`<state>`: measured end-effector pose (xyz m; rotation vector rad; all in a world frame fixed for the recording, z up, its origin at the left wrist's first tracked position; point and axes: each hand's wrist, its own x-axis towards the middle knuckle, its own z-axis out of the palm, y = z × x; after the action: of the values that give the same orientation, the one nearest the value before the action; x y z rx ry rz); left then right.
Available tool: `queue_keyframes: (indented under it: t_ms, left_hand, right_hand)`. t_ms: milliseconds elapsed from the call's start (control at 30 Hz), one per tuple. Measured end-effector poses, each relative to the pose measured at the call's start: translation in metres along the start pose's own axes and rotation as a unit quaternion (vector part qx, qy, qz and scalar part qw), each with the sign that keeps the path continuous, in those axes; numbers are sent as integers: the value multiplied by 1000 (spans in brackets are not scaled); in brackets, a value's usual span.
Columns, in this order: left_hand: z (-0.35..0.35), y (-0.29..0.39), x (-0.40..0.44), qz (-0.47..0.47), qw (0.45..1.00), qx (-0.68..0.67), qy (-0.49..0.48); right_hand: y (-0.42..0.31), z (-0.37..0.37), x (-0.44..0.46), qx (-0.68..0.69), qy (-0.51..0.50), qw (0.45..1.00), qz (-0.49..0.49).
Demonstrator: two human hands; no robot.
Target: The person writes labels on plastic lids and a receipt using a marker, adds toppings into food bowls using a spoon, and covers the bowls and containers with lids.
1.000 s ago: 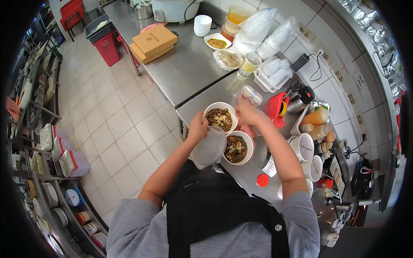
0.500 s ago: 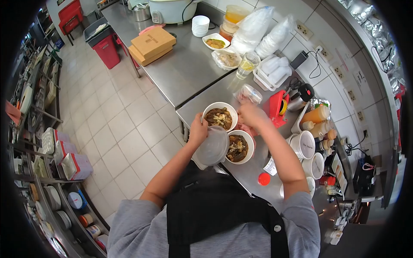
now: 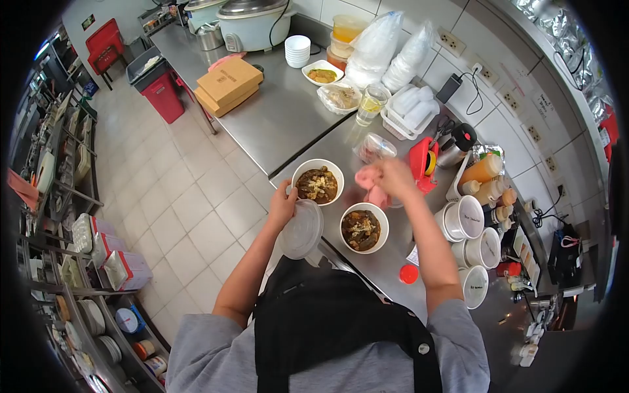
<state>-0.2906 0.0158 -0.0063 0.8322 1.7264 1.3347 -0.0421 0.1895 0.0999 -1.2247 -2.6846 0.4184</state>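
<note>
My left hand (image 3: 283, 205) has its fingers closed at the edge of a clear plastic lid (image 3: 302, 230) and against the side of a white bowl (image 3: 337, 171). Dark stewed food (image 3: 318, 185) with pale chopped bits fills that bowl. A second white bowl (image 3: 384, 229) of similar food stands closer to my body, uncovered. Over the counter just beyond it, my right hand (image 3: 397, 178) grips a bunched pink cloth (image 3: 372, 185). Beside the cloth lies a clear plastic bag (image 3: 375, 148), its contents hard to make out.
White lidded tubs (image 3: 466, 217) and sauce bottles (image 3: 483, 171) line the right side. A red holder (image 3: 420, 160), a steel flask (image 3: 453, 152) and a glass (image 3: 371, 106) stand behind. A red cap (image 3: 409, 274) lies near the front edge. Cardboard boxes (image 3: 229, 82) sit far left.
The far bowl and the lid have shifted left with my left hand, opening a gap between the bowls. My right hand has lifted the pink cloth into clearer view.
</note>
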Motion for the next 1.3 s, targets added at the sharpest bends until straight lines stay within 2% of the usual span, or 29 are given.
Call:
queue_keyframes:
  t_ms: [100, 167, 200, 267, 300, 333, 367, 400, 433, 467, 500, 567, 600, 633, 700, 733, 800, 933, 1100, 1300]
  left_hand:
    - [-2, 1, -2, -2, 1000, 0, -5]
    - [-2, 3, -1, 0, 1000, 11, -8]
    - [-1, 3, -1, 1, 1000, 19, -8]
    - [1, -1, -5, 4, 999, 31, -9]
    - [2, -5, -6, 12, 999, 32, 42]
    - [2, -5, -2, 22, 995, 32, 95]
    - [0, -4, 4, 26, 994, 33, 96]
    - [-2, -5, 9, 37, 986, 31, 158]
    - [-4, -6, 11, 45, 974, 29, 221]
    - [-7, 5, 12, 65, 971, 44, 226]
    - [-7, 5, 21, 63, 971, 45, 228]
    - [-5, -8, 49, 114, 960, 89, 241]
    - [-6, -21, 65, 87, 969, 128, 191]
    - [0, -17, 63, 89, 969, 130, 190]
    - [18, -8, 57, 181, 934, 214, 224]
    - [20, -13, 60, 177, 939, 223, 192]
    - [31, -12, 56, 191, 944, 187, 192]
    - [44, 3, 44, 209, 958, 112, 159]
    - [51, 12, 39, 192, 959, 165, 125]
    - [69, 12, 45, 231, 941, 206, 139]
  right_hand:
    - [-33, -57, 23, -28, 79, 996, -26]
    - [-44, -61, 47, -14, 163, 985, -49]
    - [-47, -56, 58, -12, 167, 985, -46]
    - [-49, -28, 79, 93, 267, 954, -104]
    - [-49, -7, 80, 31, 308, 946, -94]
    - [-57, 2, 73, 54, 249, 964, -78]
    - [-64, 11, 64, 74, 191, 977, -59]
    - [-76, 12, 49, 174, 23, 984, -32]
    - [-88, 19, 32, 239, -34, 970, -41]
    - [-98, 27, 17, 302, -93, 947, -48]
    - [-103, 34, 8, 303, -96, 947, -49]
    - [-109, 48, -3, 251, -63, 965, 30]
    - [-98, 76, 1, 231, 38, 972, 23]
    - [-90, 92, 4, 233, 41, 971, 24]
    - [-77, 106, 5, 189, 167, 967, 38]
    - [-73, 109, 3, 189, 169, 967, 40]
    - [-64, 115, 1, 154, 130, 975, 92]
    - [-59, 118, 7, 133, 98, 982, 95]
    - [-62, 101, 13, 86, -17, 990, 109]
    - [-44, 103, 20, 73, -27, 992, 96]
